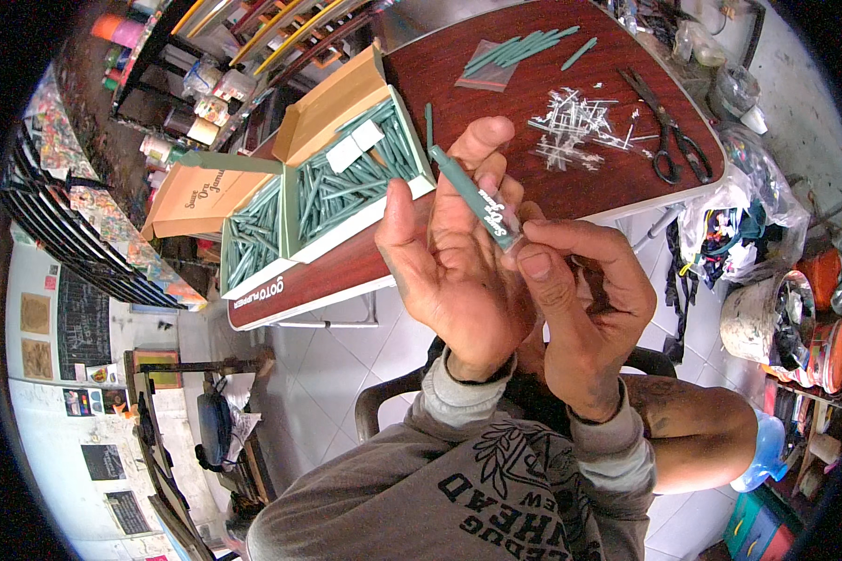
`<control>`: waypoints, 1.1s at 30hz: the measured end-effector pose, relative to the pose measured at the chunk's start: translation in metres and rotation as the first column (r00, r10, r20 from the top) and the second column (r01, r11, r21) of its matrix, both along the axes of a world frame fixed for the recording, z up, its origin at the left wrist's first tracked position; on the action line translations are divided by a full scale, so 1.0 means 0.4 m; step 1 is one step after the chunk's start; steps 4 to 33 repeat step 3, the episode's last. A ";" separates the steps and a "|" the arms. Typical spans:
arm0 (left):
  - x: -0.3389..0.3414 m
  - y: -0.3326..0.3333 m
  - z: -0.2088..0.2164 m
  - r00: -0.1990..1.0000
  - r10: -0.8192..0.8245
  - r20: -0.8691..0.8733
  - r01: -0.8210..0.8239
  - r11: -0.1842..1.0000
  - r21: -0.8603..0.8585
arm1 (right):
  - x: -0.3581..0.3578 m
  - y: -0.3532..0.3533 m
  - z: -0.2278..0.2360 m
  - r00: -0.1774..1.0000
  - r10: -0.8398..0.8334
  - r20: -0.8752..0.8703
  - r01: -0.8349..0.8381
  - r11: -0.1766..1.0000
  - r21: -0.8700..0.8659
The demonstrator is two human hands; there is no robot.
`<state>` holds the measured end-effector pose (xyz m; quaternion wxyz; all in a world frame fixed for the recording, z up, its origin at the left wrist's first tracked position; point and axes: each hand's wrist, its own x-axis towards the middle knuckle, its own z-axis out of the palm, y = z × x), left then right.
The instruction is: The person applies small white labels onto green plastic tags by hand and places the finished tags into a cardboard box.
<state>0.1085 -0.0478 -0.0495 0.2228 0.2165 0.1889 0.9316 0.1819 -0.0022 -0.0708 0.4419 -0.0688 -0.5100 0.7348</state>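
A slim dark green tube (468,192) with white lettering lies slanted across the fingers of my left hand (468,271). That hand is turned palm up, its thumb spread away to the left and its fingers behind and beside the tube. At the tube's near end is some clear plastic (509,239), pinched between the thumb and forefinger of my right hand (585,290). A thin green stick (428,124) shows just beyond the tube's far end; whether the two are joined I cannot tell.
On the dark red folding table (421,70), open boxes (295,210) hold many green sticks. Farther right are a clear bag (486,67) with green sticks on it, a pile of clear plastic scraps (580,122) and black scissors (669,131). Buckets (767,318) stand at the right.
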 end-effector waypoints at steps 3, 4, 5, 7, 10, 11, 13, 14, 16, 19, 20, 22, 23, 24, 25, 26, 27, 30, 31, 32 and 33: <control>0.021 0.016 0.030 0.983 0.177 0.039 -0.162 0.954 -0.251 | -0.001 0.000 -0.003 1.000 0.018 0.018 -0.018 1.000 -0.020; 0.021 0.016 0.030 0.983 0.177 0.039 -0.162 0.954 -0.251 | -0.001 0.000 -0.003 1.000 0.018 0.018 -0.018 1.000 -0.020; 0.021 0.016 0.030 0.983 0.177 0.039 -0.162 0.954 -0.251 | -0.001 0.000 -0.003 1.000 0.018 0.018 -0.018 1.000 -0.020; 0.021 0.016 0.030 0.983 0.177 0.039 -0.162 0.954 -0.251 | -0.001 0.000 -0.003 1.000 0.018 0.018 -0.018 1.000 -0.020; 0.021 0.016 0.030 0.983 0.177 0.039 -0.162 0.954 -0.251 | -0.001 0.000 -0.003 1.000 0.018 0.018 -0.018 1.000 -0.020; 0.021 0.016 0.030 0.983 0.177 0.039 -0.162 0.954 -0.251 | -0.001 0.000 -0.003 1.000 0.018 0.018 -0.018 1.000 -0.020; 0.021 0.016 0.030 0.983 0.177 0.039 -0.162 0.954 -0.251 | -0.001 0.000 -0.003 1.000 0.018 0.018 -0.018 1.000 -0.020; 0.021 0.016 0.030 0.983 0.177 0.039 -0.162 0.954 -0.251 | -0.001 0.000 -0.003 1.000 0.018 0.018 -0.018 1.000 -0.020; 0.021 0.016 0.030 0.983 0.177 0.039 -0.162 0.954 -0.251 | -0.001 0.000 -0.003 1.000 0.018 0.018 -0.018 1.000 -0.020; 0.021 0.016 0.030 0.983 0.177 0.039 -0.162 0.954 -0.251 | -0.001 0.000 -0.003 1.000 0.018 0.018 -0.018 1.000 -0.020; 0.021 0.016 0.030 0.983 0.177 0.039 -0.162 0.954 -0.251 | -0.001 0.000 -0.003 1.000 0.018 0.018 -0.018 1.000 -0.020; 0.021 0.016 0.030 0.983 0.177 0.039 -0.162 0.954 -0.251 | -0.001 0.000 -0.003 1.000 0.018 0.018 -0.018 1.000 -0.020; 0.021 0.016 0.030 0.983 0.177 0.039 -0.162 0.954 -0.251 | -0.001 0.000 -0.003 1.000 0.018 0.018 -0.018 1.000 -0.020; 0.021 0.016 0.030 0.983 0.177 0.039 -0.162 0.954 -0.251 | -0.001 0.000 -0.003 1.000 0.018 0.018 -0.018 1.000 -0.020; 0.021 0.016 0.030 0.983 0.177 0.039 -0.162 0.954 -0.251 | -0.001 0.000 -0.003 1.000 0.018 0.018 -0.018 1.000 -0.020; 0.021 0.016 0.030 0.983 0.177 0.039 -0.162 0.954 -0.251 | -0.001 0.000 -0.003 1.000 0.018 0.018 -0.018 1.000 -0.020; 0.021 0.016 0.030 0.983 0.177 0.039 -0.162 0.954 -0.251 | -0.001 0.000 -0.003 1.000 0.018 0.018 -0.018 1.000 -0.020; 0.021 0.016 0.030 0.983 0.177 0.039 -0.162 0.954 -0.251 | -0.001 0.000 -0.003 1.000 0.018 0.018 -0.018 1.000 -0.020; 0.021 0.016 0.030 0.983 0.177 0.039 -0.162 0.954 -0.251 | -0.001 0.000 -0.003 1.000 0.018 0.018 -0.018 1.000 -0.020; 0.021 0.016 0.030 0.983 0.177 0.039 -0.162 0.954 -0.251 | -0.001 0.000 -0.003 1.000 0.018 0.018 -0.018 1.000 -0.020; 0.021 0.016 0.030 0.983 0.177 0.039 -0.162 0.954 -0.251 | -0.001 0.000 -0.003 1.000 0.018 0.018 -0.018 1.000 -0.020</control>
